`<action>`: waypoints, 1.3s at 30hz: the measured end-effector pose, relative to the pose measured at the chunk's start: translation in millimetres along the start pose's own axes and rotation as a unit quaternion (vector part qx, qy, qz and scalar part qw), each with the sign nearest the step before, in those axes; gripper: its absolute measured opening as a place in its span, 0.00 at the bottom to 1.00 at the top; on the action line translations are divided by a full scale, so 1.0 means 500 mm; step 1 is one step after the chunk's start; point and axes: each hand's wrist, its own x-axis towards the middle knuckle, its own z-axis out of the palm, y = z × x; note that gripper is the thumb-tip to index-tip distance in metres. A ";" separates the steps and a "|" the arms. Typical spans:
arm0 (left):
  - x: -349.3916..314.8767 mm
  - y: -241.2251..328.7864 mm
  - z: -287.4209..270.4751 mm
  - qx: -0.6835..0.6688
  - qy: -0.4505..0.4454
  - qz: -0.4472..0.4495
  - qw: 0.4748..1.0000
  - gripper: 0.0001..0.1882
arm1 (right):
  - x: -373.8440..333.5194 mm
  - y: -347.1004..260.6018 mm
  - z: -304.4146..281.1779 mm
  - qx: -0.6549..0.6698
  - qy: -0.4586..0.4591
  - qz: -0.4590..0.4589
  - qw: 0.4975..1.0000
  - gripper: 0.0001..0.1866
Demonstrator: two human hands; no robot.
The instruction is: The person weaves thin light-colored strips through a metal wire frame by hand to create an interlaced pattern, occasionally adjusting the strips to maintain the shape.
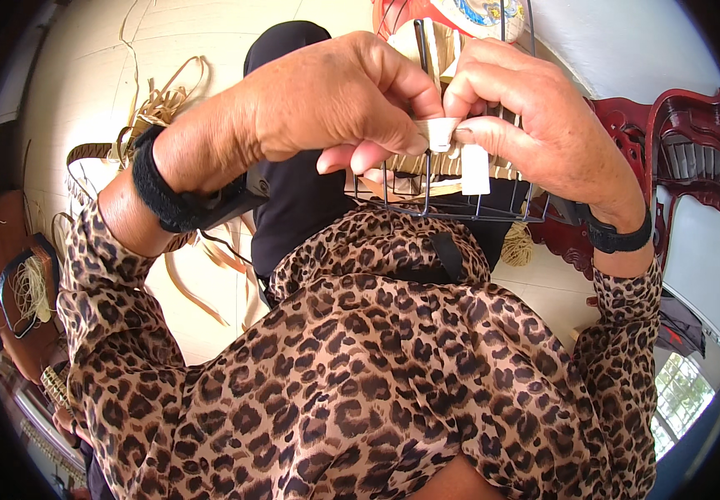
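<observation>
A black wire basket frame [428, 196] rests over my lap, with tan flat strips [410, 164] woven across part of it. My left hand [327, 104] pinches a pale flat strip [437, 132] between thumb and forefinger beside an upright wire. From the other side, my right hand [535, 112] grips the same strip close to the wire, thumb against fingers. A short white strip end [476, 172] hangs down below the right thumb. Behind the fingers, wider tan strips [435, 50] stand up along the frame. The strip's exact path around the wire is partly hidden by my fingertips.
Loose tan strips [164, 104] lie in a tangle on the tiled floor at left. Dark red carved wooden furniture [693, 158] stands at right, near a coil of thin strand [517, 244]. An orange-red container [393, 12] is at the top. Pale strands [33, 287] hang at far left.
</observation>
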 end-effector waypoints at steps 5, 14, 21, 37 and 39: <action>0.004 0.005 0.006 -0.017 -0.019 -0.023 0.999 0.04 | -0.009 0.002 0.008 0.005 0.015 0.002 1.000 0.07; -0.029 -0.001 0.032 -0.017 0.056 -0.015 0.998 0.04 | 0.043 -0.018 -0.007 -0.036 0.089 -0.024 0.995 0.06; -0.034 -0.025 0.031 -0.010 0.099 0.057 0.993 0.06 | 0.072 -0.034 -0.008 -0.212 0.031 -0.041 0.976 0.05; 0.082 -0.052 0.021 -0.019 0.269 0.276 0.923 0.07 | 0.060 -0.023 -0.003 -0.235 0.139 -0.055 0.960 0.06; 0.080 -0.048 0.024 -0.013 0.281 0.278 0.918 0.07 | 0.057 -0.025 -0.001 -0.222 0.175 -0.033 0.959 0.07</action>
